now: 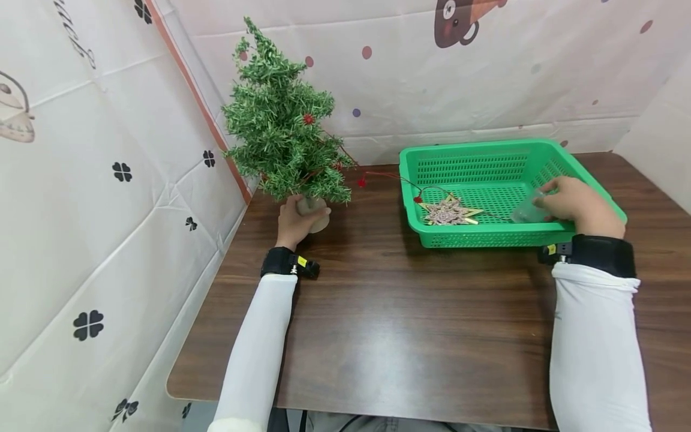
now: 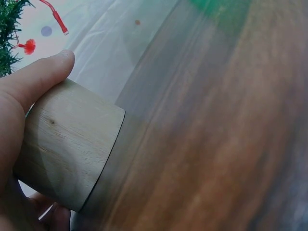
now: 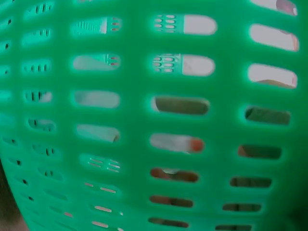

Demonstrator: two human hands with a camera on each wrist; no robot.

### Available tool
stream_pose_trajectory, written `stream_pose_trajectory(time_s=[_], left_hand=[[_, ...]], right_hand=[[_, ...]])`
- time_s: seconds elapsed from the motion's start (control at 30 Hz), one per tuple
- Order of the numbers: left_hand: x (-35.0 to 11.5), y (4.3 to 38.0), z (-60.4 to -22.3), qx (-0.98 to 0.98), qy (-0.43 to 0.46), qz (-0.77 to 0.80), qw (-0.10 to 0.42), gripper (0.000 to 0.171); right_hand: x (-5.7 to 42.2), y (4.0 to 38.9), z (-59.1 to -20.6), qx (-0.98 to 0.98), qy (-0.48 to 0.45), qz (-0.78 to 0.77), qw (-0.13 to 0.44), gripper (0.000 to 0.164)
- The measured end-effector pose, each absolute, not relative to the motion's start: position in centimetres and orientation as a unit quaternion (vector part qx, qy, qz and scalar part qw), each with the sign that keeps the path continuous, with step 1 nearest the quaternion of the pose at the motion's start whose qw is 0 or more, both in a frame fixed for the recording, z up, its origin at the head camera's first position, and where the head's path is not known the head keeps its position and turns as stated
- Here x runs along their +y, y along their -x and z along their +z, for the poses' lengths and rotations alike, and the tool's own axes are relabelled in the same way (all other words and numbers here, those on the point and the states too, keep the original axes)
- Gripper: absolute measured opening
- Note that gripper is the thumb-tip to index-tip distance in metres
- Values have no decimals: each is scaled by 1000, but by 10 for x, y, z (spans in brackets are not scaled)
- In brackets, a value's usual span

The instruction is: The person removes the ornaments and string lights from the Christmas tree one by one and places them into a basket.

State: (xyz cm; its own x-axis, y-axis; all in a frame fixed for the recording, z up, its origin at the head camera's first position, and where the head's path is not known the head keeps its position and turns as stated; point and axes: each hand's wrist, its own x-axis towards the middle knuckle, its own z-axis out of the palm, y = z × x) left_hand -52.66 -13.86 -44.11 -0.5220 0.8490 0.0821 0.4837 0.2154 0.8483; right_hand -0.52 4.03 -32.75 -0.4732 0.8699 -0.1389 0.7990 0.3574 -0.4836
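Note:
A small artificial Christmas tree (image 1: 281, 120) stands at the back left. My left hand (image 1: 296, 222) grips its round wooden base (image 2: 77, 139), the thumb along the side in the left wrist view. A thin red string with small red ornaments (image 1: 362, 181) runs from the branches into a green basket (image 1: 510, 240). Inside the basket lies a glittery star (image 1: 448, 211) with pale yellow points. My right hand (image 1: 577, 204) reaches over the basket's right front rim and pinches a translucent plastic piece (image 1: 526, 210), its exact kind unclear. The basket's slotted wall mostly hides that hand in the right wrist view.
The basket stands on a dark brown wooden table (image 1: 410, 324), near the back edge. A printed white cloth (image 1: 378, 78) hangs behind, and another covers the left side. The table's front edge is close to the person.

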Motion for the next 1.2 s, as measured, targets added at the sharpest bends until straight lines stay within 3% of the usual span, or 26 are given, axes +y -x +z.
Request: stream_pose_trajectory(time_s=[0.17,0.5,0.87,1.2], left_hand=[[-140,524,-439,756,-443,440,196,91],[-139,524,-437,760,-443,434,194,92],[-138,526,-440,760,-441,435,196,93],[-138,524,-439,763,-439,433,194,92]], right_hand=[[40,6,-332,-818,518,238,74,61],[42,8,-332,-824,523,217,30,80],[38,15,-331,-818,525,225,65,73],[39,17,-332,-827,505,246,-14,85]])
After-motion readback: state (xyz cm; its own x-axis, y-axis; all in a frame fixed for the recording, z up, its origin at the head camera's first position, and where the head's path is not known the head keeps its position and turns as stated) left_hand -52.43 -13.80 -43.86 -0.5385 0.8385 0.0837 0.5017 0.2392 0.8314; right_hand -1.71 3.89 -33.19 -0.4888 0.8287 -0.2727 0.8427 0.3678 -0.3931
